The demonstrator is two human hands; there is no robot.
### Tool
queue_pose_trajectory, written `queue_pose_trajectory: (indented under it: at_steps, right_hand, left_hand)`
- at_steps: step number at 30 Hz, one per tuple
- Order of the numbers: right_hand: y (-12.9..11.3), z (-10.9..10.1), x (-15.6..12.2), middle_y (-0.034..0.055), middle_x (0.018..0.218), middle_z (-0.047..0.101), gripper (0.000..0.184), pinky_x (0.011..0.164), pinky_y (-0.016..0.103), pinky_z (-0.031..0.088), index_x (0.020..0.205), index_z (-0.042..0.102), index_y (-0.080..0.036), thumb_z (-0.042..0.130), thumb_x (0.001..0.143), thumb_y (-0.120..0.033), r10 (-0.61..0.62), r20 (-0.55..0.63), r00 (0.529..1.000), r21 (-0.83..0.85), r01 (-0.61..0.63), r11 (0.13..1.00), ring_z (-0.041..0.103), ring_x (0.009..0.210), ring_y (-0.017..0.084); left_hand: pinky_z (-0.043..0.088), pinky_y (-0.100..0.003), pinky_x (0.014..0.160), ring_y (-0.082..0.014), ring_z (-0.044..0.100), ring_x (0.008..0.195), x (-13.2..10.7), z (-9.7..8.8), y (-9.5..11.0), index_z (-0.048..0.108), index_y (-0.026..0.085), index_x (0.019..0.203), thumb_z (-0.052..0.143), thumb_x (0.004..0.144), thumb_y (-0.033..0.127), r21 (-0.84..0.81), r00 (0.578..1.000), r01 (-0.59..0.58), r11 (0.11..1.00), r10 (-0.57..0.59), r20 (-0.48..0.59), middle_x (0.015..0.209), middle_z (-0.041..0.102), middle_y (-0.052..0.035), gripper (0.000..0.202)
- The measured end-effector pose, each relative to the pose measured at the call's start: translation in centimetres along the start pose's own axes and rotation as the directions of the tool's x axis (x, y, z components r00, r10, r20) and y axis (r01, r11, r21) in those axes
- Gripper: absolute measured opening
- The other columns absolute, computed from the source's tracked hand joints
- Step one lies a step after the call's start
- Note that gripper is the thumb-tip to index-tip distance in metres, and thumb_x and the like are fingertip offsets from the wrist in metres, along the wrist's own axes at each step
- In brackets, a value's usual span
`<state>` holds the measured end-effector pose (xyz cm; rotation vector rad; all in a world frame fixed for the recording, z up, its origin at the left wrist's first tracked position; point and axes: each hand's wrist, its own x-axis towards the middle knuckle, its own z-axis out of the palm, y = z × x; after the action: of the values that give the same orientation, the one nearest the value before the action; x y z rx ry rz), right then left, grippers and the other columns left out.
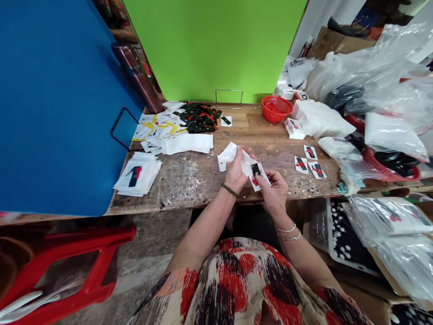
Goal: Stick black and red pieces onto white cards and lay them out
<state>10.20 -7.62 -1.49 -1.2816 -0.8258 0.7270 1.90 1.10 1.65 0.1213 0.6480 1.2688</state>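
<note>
- While the left hand (234,174) grips a white paper sleeve (227,155), the right hand (275,192) pinches a black-and-red card (257,174) touching it, above the wooden bench (196,176).
- Three similar cards (301,164) lie just right.
- A red basket (276,108) stands farther back.

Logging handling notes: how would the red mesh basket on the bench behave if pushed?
Red basket probably light: thin open plastic mesh. Wide and low, so unlikely to tip; likely slides on the wooden bench.
</note>
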Motion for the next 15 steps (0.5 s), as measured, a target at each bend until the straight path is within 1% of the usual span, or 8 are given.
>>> queue_pose_trajectory:
  at_steps: [3,6,8,11,15]
  right_hand:
    - [0.0,-0.4,0.4,-0.0016,0.073,0.072,0.034,0.058,0.027,0.054,0.082,0.071,-0.02,0.09,0.061,-0.037,0.123,0.103,0.987,0.079,-0.132,0.988,0.062,0.059,0.012]
    - [-0.2,-1.0,1.3,-0.0019,0.07,0.072,0.039,0.056,0.027,0.055,0.079,0.072,-0.02,0.095,0.053,-0.037,0.251,0.219,0.943,0.141,-0.285,0.948,0.062,0.055,0.012]
    - [-0.3,-1.4,1.9,-0.0018,0.071,0.073,0.042,0.057,0.028,0.056,0.078,0.072,-0.019,0.096,0.049,-0.036,0.288,0.238,0.927,0.177,-0.333,0.926,0.063,0.055,0.012]
    - [0.0,-1.7,2.7,-0.002,0.07,0.072,0.043,0.06,0.028,0.058,0.078,0.07,-0.019,0.097,0.048,-0.035,0.275,0.195,0.941,0.212,-0.315,0.925,0.063,0.055,0.012]
    - [0.5,-1.4,2.6,-0.0026,0.067,0.071,0.041,0.059,0.028,0.057,0.077,0.069,-0.019,0.096,0.05,-0.034,0.218,0.075,0.973,0.255,-0.23,0.939,0.063,0.055,0.012]
  left_hand:
    - [0.057,-0.029,0.074,-0.0123,0.067,0.063,-0.3,0.0,-0.2,0.066,0.017,0.101,0.074,0.09,0.034,0.036,1.0,-0.002,0.999,0.002,0.008,0.083,0.074,-0.0015,0.022]
    - [0.058,-0.03,0.076,-0.0138,0.07,0.066,-0.5,-0.2,-0.6,0.068,0.017,0.107,0.078,0.086,0.036,0.077,0.999,-0.013,0.997,0.009,0.05,0.086,0.075,-0.0028,0.03]
    - [0.059,-0.031,0.077,-0.0147,0.071,0.067,-0.7,-0.4,-0.9,0.069,0.017,0.11,0.079,0.084,0.038,0.095,0.996,-0.024,0.995,0.017,0.083,0.087,0.075,-0.0029,0.035]
    - [0.059,-0.033,0.078,-0.0157,0.072,0.069,-0.9,-0.5,-1.2,0.07,0.017,0.112,0.081,0.083,0.038,0.102,0.995,-0.029,0.994,0.019,0.101,0.089,0.076,-0.0031,0.037]
    - [0.059,-0.034,0.082,-0.0169,0.073,0.073,-1.1,-0.4,-1.2,0.069,0.017,0.116,0.079,0.086,0.031,0.086,0.995,-0.031,0.996,0.022,0.099,0.09,0.076,-0.004,0.035]
